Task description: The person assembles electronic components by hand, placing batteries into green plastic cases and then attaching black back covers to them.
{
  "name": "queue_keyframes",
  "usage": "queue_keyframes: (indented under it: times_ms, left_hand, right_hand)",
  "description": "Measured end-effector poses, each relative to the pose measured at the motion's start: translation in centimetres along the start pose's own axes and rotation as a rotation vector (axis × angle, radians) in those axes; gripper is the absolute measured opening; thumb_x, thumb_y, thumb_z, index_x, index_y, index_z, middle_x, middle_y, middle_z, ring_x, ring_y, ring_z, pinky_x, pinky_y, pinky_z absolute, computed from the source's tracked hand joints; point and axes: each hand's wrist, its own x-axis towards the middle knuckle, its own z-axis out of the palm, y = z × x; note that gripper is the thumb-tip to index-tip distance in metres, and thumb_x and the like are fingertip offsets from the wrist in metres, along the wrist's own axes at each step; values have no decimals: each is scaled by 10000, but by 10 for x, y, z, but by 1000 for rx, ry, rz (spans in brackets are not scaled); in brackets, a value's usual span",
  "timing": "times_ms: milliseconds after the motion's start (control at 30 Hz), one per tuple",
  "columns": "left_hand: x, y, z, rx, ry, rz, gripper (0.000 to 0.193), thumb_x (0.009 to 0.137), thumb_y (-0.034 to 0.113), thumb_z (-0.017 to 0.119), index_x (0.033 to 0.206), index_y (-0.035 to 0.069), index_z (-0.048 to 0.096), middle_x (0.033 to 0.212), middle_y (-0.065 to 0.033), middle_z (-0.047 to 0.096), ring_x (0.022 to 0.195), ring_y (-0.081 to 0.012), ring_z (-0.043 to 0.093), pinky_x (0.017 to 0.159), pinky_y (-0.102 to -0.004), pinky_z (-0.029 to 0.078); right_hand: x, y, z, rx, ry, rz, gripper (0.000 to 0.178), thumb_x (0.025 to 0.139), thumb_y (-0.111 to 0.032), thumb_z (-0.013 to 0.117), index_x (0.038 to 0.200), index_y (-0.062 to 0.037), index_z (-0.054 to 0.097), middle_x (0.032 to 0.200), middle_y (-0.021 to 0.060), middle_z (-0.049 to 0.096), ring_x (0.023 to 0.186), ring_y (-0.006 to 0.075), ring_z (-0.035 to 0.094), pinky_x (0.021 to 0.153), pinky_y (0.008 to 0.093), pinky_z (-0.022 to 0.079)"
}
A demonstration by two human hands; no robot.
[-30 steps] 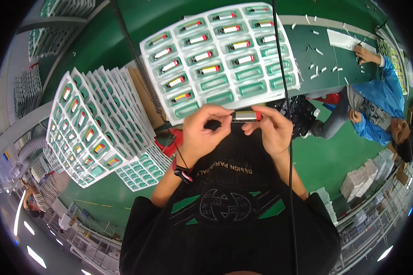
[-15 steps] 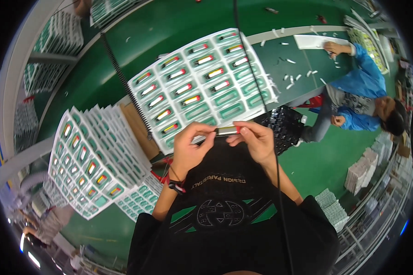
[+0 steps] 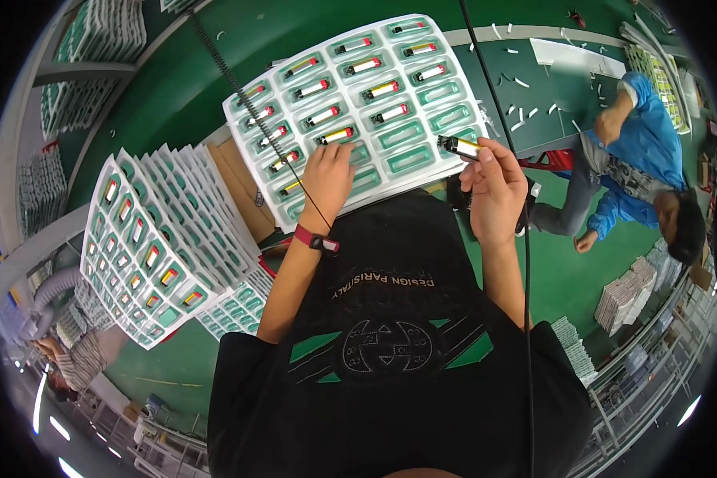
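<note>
My right hand (image 3: 498,187) is closed on a small stick-shaped battery part (image 3: 460,147) with a black end and a yellow-and-silver body. The part hangs tilted over the near right corner of a white-framed tray (image 3: 275,78) with green pockets. My left hand (image 3: 329,177) lies palm down over the tray, fingers stretched forward and holding nothing I can see. Just beyond its fingertips, a similar part (image 3: 334,136) rests in a pocket; whether they touch is unclear. Red, black and silver parts fill most far and left pockets, while several near right pockets are bare.
At left stands a leaning stack of similar trays (image 3: 191,239), its front one filled. A coiled black cord (image 3: 239,80) and a straight black cable (image 3: 494,88) cross the view. On the right, a co-worker in blue (image 3: 653,135) sits by a bench (image 3: 534,88) scattered with white strips.
Both hands held the battery part near my chest. The right has carried it right and forward over the tray; the left has let go and reached onto the tray.
</note>
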Motion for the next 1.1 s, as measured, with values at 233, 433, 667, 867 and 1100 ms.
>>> queue_keyframes:
  times_ms: [233, 433, 667, 867, 1100]
  left_hand:
    - [-4, 35, -75, -1412, 133, -273, 405, 691, -121, 656, 1052, 15, 532, 1038, -134, 601, 983, -245, 602, 886, -346, 493]
    - [-15, 49, -107, -1518, 213, -6, 394, 710, -177, 633, 1007, 25, 470, 1168, -229, 572, 1132, -295, 552, 926, -361, 474]
    - [-25, 57, -111, -1575, 266, 6, 374, 713, -143, 670, 983, 21, 471, 1135, -233, 584, 1109, -286, 568, 922, -359, 490]
    - [-32, 59, -111, -1613, 267, -1, 349, 727, -134, 667, 975, 21, 476, 1131, -219, 586, 1098, -259, 573, 895, -335, 504]
    - [-33, 63, -107, -1520, 312, 25, 362, 745, -141, 642, 992, 22, 432, 1167, -225, 555, 1118, -269, 556, 900, -339, 503]
  right_hand:
    - [-16, -18, 21, -53, -205, 83, 224, 858, -49, 628, 1052, 59, 603, 769, 86, 626, 595, 121, 583, 511, 224, 444]
    - [-37, -40, 71, -236, -375, -79, 260, 834, -3, 645, 1088, 46, 610, 832, 75, 632, 650, 91, 602, 512, 181, 449]
    - [-40, -40, 82, -445, -449, -94, 267, 835, -41, 664, 1092, 18, 624, 813, 36, 618, 600, 36, 508, 497, 165, 397]
    - [-43, -34, 84, -469, -457, -64, 271, 851, -71, 658, 1104, 16, 616, 781, 10, 612, 588, 26, 490, 492, 158, 374]
    - [-42, -11, 83, -542, -378, -370, 216, 778, -43, 725, 970, -7, 631, 799, 41, 616, 572, 45, 492, 481, 176, 375]
